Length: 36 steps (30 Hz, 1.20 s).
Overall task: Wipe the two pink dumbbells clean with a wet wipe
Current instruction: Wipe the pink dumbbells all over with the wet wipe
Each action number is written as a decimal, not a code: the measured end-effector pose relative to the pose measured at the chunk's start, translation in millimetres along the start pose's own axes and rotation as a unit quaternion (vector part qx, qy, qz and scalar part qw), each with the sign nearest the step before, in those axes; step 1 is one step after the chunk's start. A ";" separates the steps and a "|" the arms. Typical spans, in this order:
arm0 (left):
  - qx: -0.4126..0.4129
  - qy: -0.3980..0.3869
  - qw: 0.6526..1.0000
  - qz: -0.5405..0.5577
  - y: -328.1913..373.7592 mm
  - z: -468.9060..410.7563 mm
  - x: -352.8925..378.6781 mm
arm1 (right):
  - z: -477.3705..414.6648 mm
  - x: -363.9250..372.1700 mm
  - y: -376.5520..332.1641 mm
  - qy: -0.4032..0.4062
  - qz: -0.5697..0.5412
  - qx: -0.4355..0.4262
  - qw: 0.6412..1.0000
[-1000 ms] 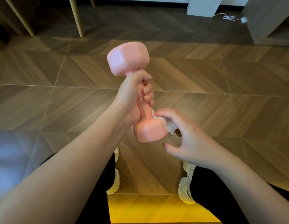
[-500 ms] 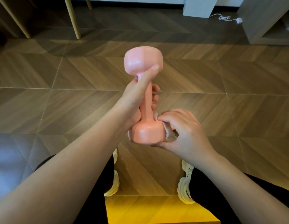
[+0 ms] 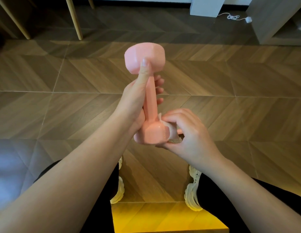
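The wet wipe point(image 3: 171, 131) is mostly hidden under the right hand point(image 3: 186, 133), whose curled fingers pinch it against the lower head of the pink dumbbell point(image 3: 150, 105). The left hand point(image 3: 133, 101) grips the handle, its thumb lying on the upper head, and holds the dumbbell upright above the floor point(image 3: 230, 98).

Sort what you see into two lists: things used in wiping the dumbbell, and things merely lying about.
In use: pink dumbbell, gripped by the left hand; wet wipe, pinched against its lower head by the right hand.
Lying about: white cable; wooden legs.
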<state>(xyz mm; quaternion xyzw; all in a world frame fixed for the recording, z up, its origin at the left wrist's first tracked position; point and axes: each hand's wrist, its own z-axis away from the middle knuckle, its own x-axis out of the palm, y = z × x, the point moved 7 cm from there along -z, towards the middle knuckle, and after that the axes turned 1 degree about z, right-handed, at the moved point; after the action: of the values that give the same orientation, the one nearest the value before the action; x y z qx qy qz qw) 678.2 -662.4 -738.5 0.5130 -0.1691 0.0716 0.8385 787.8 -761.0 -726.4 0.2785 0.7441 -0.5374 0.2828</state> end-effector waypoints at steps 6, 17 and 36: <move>-0.019 0.008 0.999 -0.031 -1.7 3.2 -4.4 | -1.3 18.3 5.4 -0.100 -0.001 0.051 0.994; -0.074 -0.043 0.995 -0.042 0.6 5.0 7.5 | 0.4 -2.2 -2.7 0.019 0.116 0.000 0.993; -0.059 -0.022 0.998 0.003 -6.8 2.6 7.3 | -2.7 11.2 3.7 -0.049 0.111 0.012 0.993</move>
<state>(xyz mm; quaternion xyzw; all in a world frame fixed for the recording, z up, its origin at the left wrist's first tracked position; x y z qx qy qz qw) 686.4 -668.3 -740.5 0.4636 -0.1931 0.0529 0.8631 782.4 -756.3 -736.1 0.3359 0.6870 -0.5250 0.3736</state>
